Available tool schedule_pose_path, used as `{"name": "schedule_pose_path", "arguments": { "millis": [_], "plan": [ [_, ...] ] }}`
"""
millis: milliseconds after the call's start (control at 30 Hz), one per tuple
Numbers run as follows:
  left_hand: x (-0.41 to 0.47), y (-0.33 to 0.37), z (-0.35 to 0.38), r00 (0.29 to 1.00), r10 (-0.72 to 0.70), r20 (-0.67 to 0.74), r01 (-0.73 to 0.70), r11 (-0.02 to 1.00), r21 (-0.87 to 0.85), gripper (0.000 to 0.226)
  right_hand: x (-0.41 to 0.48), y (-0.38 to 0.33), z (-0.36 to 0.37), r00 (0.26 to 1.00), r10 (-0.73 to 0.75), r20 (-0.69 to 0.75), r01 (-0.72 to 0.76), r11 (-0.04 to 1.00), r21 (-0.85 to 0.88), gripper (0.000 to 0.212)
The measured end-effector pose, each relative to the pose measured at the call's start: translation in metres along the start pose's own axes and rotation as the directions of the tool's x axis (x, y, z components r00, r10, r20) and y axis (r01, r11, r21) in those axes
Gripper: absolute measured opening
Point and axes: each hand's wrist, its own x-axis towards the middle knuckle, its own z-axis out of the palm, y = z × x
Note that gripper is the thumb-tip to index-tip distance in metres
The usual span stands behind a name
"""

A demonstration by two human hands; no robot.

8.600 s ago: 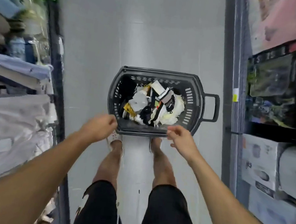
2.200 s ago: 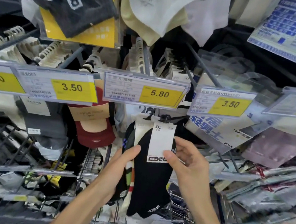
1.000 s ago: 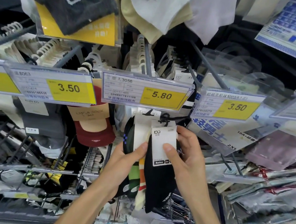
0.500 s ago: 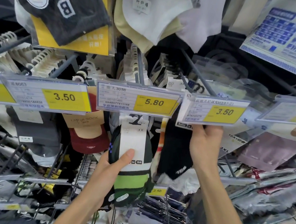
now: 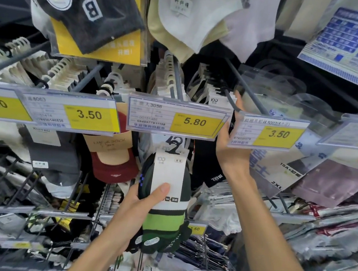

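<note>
The camera sits on the person's head and faces a grey wire display rack (image 5: 177, 81) from very near. The left hand (image 5: 141, 208) and right hand (image 5: 229, 147) reach in from the bottom edge.

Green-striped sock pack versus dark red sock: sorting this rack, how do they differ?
The green-striped sock pack has green and white bands; the dark red sock is plain. The pack wears a white card sleeve, the red sock a tan insert. The left hand grips the pack; the red sock hangs untouched. Both are low-cut.
</note>
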Motion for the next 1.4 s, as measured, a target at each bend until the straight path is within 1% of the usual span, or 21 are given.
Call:
{"name": "schedule_pose_path", "arguments": {
  "millis": [67,133,233,300,333,400,433,467,633,700,767,867,933,1033,1133,1200,1233,1267,1333,1367,1400],
  "plan": [
    [-0.001,0.001,0.001,1.000,0.006,0.006,-0.005,1.000,-0.010,0.058,-0.002,-0.009,-0.006,0.985,0.071,0.159,-0.081,0.995,0.062,0.023],
    [-0.002,0.002,0.002,1.000,0.019,0.019,-0.019,1.000,-0.015,0.055,-0.009,-0.010,-0.012,0.971,0.116,0.211,-0.137,0.987,0.087,0.026],
    [-0.001,0.001,0.002,0.998,0.036,0.050,-0.036,0.999,0.002,0.056,-0.047,-0.017,-0.024,0.997,-0.038,0.071,0.032,0.996,0.087,0.050],
    [0.000,0.001,0.002,0.996,0.054,0.066,-0.057,0.997,0.047,0.053,-0.077,-0.018,-0.030,0.996,-0.049,0.079,0.034,0.983,0.179,0.050],
    [0.001,0.000,0.002,0.994,0.067,0.083,-0.074,0.993,0.087,0.048,-0.090,-0.022,-0.034,0.990,-0.001,0.144,-0.037,0.964,0.262,0.050],
    [0.000,0.000,0.005,0.985,0.089,0.147,-0.112,0.981,0.160,0.041,-0.104,-0.028,-0.036,0.939,0.159,0.305,-0.282,0.863,0.418,0.051],
    [0.001,-0.002,0.007,0.978,0.092,0.185,-0.124,0.978,0.166,0.040,-0.106,-0.027,-0.037,0.908,0.215,0.359,-0.371,0.810,0.453,0.047],
    [0.001,-0.004,0.009,0.974,0.087,0.211,-0.121,0.981,0.154,0.039,-0.106,-0.026,-0.038,0.893,0.241,0.379,-0.409,0.784,0.466,0.040],
    [0.002,-0.005,0.017,0.947,-0.087,0.310,0.106,0.993,-0.047,0.030,-0.097,-0.015,-0.052,0.900,0.286,0.328,-0.428,0.716,0.552,0.025],
    [0.005,-0.004,0.020,0.964,-0.062,0.258,0.074,0.996,-0.039,0.027,-0.096,-0.011,-0.056,0.904,0.309,0.295,-0.426,0.696,0.577,0.027],
    [0.009,-0.005,0.023,0.979,0.019,0.204,-0.015,1.000,-0.025,0.028,-0.094,-0.010,-0.058,0.909,0.323,0.265,-0.417,0.692,0.589,0.028],
    [0.014,-0.003,0.025,0.967,0.125,0.222,-0.132,0.991,0.015,0.034,-0.091,-0.010,-0.058,0.913,0.306,0.268,-0.407,0.698,0.589,0.025],
    [0.016,0.000,0.025,0.958,0.170,0.231,-0.187,0.981,0.053,0.029,-0.089,-0.013,-0.056,0.906,0.278,0.320,-0.418,0.709,0.568,0.026],
    [0.017,0.001,0.024,0.947,0.207,0.246,-0.237,0.967,0.098,0.029,-0.087,-0.013,-0.051,0.897,0.185,0.400,-0.395,0.742,0.542,0.018],
    [0.015,0.001,0.019,0.962,0.171,0.213,-0.195,0.976,0.100,0.027,-0.075,-0.009,-0.049,0.932,0.258,0.255,-0.362,0.710,0.604,0.015],
    [0.016,0.001,0.015,0.980,0.143,0.136,-0.160,0.980,0.122,0.028,-0.055,-0.008,-0.050,0.945,0.305,0.117,-0.313,0.747,0.587,0.015],
    [0.017,-0.001,0.011,0.985,0.136,0.105,-0.150,0.979,0.141,0.037,-0.044,-0.008,-0.051,0.950,0.300,0.087,-0.295,0.768,0.569,0.017],
    [0.018,-0.002,0.009,0.987,0.131,0.095,-0.145,0.977,0.158,0.047,-0.035,-0.005,-0.051,0.955,0.291,0.050,-0.271,0.794,0.545,0.021],
    [0.018,-0.002,0.006,0.984,0.138,0.115,-0.157,0.973,0.170,0.061,-0.020,-0.009,-0.050,0.971,0.230,0.070,-0.237,0.869,0.435,0.030],
    [0.017,-0.002,0.006,0.983,0.140,0.122,-0.160,0.972,0.174,0.064,-0.016,-0.007,-0.051,0.984,0.161,0.079,-0.176,0.946,0.271,0.021],
    [0.017,-0.002,0.005,0.984,0.137,0.115,-0.156,0.972,0.177,0.064,-0.012,-0.001,-0.048,0.987,0.113,0.113,-0.127,0.984,0.124,0.008]
  ]
}}
